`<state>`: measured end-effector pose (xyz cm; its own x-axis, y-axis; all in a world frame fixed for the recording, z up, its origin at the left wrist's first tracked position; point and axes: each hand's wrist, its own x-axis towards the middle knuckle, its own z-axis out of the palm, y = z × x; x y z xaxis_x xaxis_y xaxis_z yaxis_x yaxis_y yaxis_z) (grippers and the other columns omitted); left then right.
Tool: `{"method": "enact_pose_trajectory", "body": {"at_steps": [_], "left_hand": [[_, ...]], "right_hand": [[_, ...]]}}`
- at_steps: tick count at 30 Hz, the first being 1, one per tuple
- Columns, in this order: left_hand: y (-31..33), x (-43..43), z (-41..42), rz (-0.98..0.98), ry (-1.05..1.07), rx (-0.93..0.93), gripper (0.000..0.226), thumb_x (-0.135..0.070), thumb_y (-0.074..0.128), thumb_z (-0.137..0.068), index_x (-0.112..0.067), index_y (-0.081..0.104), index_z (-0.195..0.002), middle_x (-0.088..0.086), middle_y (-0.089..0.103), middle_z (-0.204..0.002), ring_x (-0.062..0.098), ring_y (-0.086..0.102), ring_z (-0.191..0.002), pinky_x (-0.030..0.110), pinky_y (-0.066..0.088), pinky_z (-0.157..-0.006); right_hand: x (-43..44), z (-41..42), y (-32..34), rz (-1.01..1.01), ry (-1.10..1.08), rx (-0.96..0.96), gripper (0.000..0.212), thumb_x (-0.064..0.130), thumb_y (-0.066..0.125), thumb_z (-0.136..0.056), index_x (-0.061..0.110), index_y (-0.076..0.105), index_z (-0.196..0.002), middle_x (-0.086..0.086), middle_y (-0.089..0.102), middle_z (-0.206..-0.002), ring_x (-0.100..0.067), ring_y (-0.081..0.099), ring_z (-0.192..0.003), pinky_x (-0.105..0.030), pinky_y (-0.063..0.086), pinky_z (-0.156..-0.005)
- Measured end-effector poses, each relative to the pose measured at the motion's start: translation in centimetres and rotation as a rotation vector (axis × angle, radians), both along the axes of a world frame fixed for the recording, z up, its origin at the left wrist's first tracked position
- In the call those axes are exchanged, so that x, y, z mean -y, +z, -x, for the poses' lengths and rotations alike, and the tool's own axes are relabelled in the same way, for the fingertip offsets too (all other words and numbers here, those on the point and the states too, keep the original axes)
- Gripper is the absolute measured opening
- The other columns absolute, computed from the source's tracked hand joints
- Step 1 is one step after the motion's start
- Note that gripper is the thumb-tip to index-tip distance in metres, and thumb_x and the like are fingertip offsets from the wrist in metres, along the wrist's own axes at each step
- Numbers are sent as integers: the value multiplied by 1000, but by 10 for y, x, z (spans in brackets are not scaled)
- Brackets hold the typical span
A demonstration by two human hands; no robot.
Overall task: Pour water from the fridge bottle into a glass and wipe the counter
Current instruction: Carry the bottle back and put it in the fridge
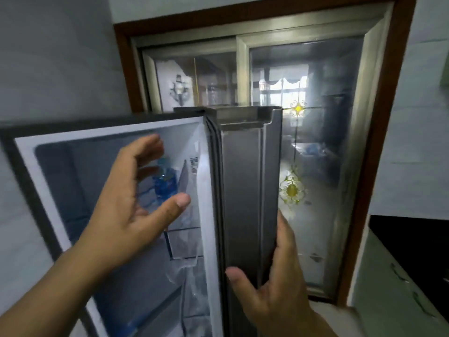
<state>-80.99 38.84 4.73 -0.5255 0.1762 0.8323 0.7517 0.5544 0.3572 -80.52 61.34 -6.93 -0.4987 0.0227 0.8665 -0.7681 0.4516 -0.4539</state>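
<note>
Fetching was the step in hand: the fridge door [245, 190] stood swung open, seen edge-on at the centre of the view, and the bottle had not yet been taken. The right hand [274, 283] gripped the door's outer edge low down, thumb on the near face and fingers wrapped round the far side, holding it open. The left hand [131, 203] reached into the fridge cavity [73, 181] on the left, fingers spread and thumb apart in an open curl, holding nothing.

Just beyond that hand, between its fingers and thumb, stood the water bottle [165, 181], clear plastic with a blue label and a blue cap, upright on what seemed an upper shelf toward the right of the cavity. Whether the fingers already touched it could not be told; blur hid the gap. How full it was could not be read either.

Next, by my judgement, the left hand needed to close round the bottle's body and lift it clear of the shelf front. Clear bins [184, 242] below it looked empty or nearly so. No glass was in view; a counter [398, 295] showed at far right.
</note>
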Motion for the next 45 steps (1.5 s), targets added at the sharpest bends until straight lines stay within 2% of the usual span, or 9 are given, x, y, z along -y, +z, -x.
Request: {"method": "enact_pose_trajectory", "body": {"at_steps": [2, 5, 14, 23, 32, 37, 40, 43, 45], "left_hand": [[11, 9, -17, 51, 59, -145, 86, -63, 63, -83, -24, 27, -150, 2, 39, -149, 21, 42, -140, 48, 42, -112], [23, 23, -28, 187, 167, -312, 92, -54, 68, -81, -5, 28, -148, 19, 31, -154, 31, 33, -146, 47, 35, -118], [31, 120, -5, 315, 498, -384, 70, -41, 68, -83, -7, 51, -141, 20, 48, -141, 30, 40, -133, 39, 26, -115], [22, 207, 41, 416, 680, -357, 61, -33, 72, -81, -8, 56, -134, 25, 31, -157, 40, 20, -146, 59, 24, -117], [20, 230, 58, 388, 567, -402, 52, -28, 73, -81, -5, 62, -127, 24, 38, -155, 42, 18, -147, 38, 9, -124], [5, 218, 43, 320, 456, -419, 42, -28, 74, -83, -6, 67, -118, 26, 46, -148, 41, 22, -146, 61, 26, -118], [-21, 203, 24, 322, 286, -414, 39, -29, 74, -83, -4, 69, -113, 23, 59, -131, 40, 39, -137, 58, 35, -111], [-58, 179, 12, 398, 72, -223, 44, -36, 70, -84, -8, 66, -118, 14, 62, -121, 33, 51, -125, 48, 44, -104], [-85, 157, 7, 505, -12, -63, 48, -46, 62, -85, -16, 60, -123, 5, 62, -115, 26, 54, -117, 43, 48, -97]], "right_hand": [[36, -4, -1, -64, 22, -53, 93, 53, 59, -88, 24, 6, -159, -5, 22, -164, -24, 27, -150, -39, 32, -118], [85, 0, -3, -127, 61, -142, 87, 48, 57, -92, 19, 9, -159, -11, 18, -165, -29, 24, -151, -43, 30, -119], [222, 40, -12, -264, 48, -258, 90, 47, 60, -89, 15, 11, -158, -21, 16, -162, -39, 20, -150, -57, 28, -117], [319, 75, -13, -397, -68, -213, 85, 48, 65, -88, 11, 24, -153, -25, 18, -161, -39, 17, -151, -60, 30, -114], [342, 87, -18, -408, -163, -206, 84, 48, 64, -86, 8, 27, -150, -24, 18, -159, -40, 20, -150, -60, 30, -114], [316, 63, 1, -539, -32, -4, 75, 43, 63, -92, 11, 34, -153, -19, 26, -159, -32, 21, -150, -50, 31, -116], [274, 41, 3, -592, -50, 176, 58, 36, 57, -93, 14, 45, -146, -11, 43, -145, -27, 39, -138, -43, 38, -110], [220, 12, -3, -739, -222, 449, 40, 42, 53, -91, 20, 53, -125, -4, 54, -118, -25, 53, -111, -38, 47, -91], [184, -11, -12, -856, -339, 705, 40, 47, 52, -93, 25, 50, -126, -4, 53, -119, -27, 53, -114, -36, 45, -91]]}}
